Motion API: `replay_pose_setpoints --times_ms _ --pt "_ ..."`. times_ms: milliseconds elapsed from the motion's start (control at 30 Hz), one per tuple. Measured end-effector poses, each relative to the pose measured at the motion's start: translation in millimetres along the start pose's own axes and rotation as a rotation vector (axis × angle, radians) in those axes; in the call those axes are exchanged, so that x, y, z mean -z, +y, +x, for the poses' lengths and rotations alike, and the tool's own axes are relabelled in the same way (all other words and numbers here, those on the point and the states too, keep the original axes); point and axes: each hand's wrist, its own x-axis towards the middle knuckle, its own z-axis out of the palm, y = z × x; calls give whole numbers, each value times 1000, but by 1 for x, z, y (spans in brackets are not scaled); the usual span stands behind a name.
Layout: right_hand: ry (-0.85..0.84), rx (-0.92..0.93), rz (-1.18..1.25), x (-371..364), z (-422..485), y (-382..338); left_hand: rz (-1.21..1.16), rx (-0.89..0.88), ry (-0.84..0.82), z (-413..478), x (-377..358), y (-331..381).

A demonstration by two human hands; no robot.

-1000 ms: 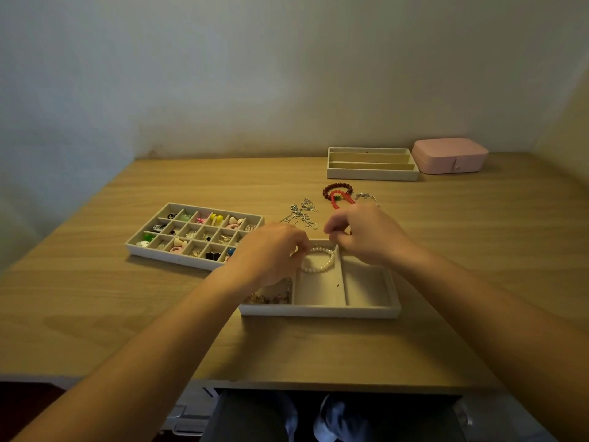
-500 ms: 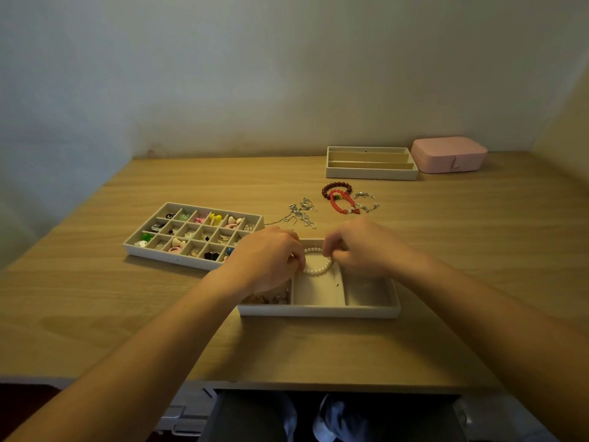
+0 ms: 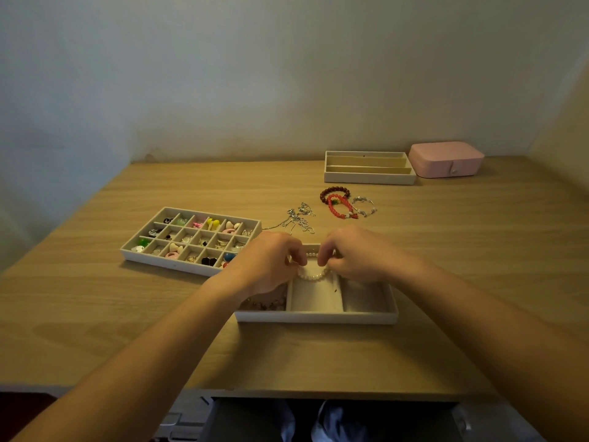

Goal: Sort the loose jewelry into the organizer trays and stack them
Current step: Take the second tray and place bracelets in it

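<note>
A: Entry, hands. The left hand [image 3: 271,263] and the right hand [image 3: 353,256] meet over the far end of the near tray [image 3: 318,318]. The fingers of both are curled inward.

B: Grasping what?

A: The pearl bracelet [image 3: 314,275]. Each hand pinches one side of it; the loop hangs between them as a pale arc.

B: Position of the bracelet?

A: Over the far end of the tray's middle compartment. Whether it touches the compartment floor cannot be told. The right compartment is partly covered by the right hand. The left compartment holds small pinkish pieces [image 3: 267,304], mostly hidden under the left wrist.

B: Other trays?

A: The grid tray [image 3: 159,258] lies to the left, its near right corner just beside the left hand, with small coloured items in its cells. The long-slot tray [image 3: 369,178] sits at the back of the worktop [image 3: 127,314], well apart from the hands, and a closed pink box [image 3: 446,159] is just beside it on the right.

B: Loose pieces on the worktop?

A: Silver chains [image 3: 299,220] in a tangle just beyond the hands. Farther back, three bracelets are clustered: a dark bead bracelet [image 3: 334,191], a red bracelet [image 3: 339,207] overlapping it, and a silver bracelet [image 3: 365,207] touching the red one on the right.
</note>
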Motion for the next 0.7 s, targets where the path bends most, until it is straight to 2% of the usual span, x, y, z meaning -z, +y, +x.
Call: replay_pose_setpoints --times_ms 100,267,400,600,700 --pt "12 -10 21 -1 1 0 7 12 -5 4 -2 -1" --pt "166 -59 106 14 10 5 5 42 -12 20 6 6" --pt "282 -164 169 20 39 26 -125 87 56 55 16 14" --pt "271 -325 212 18 87 52 -269 230 126 105 12 8" --pt "205 -386 113 13 106 59 -333 259 176 118 11 -1"
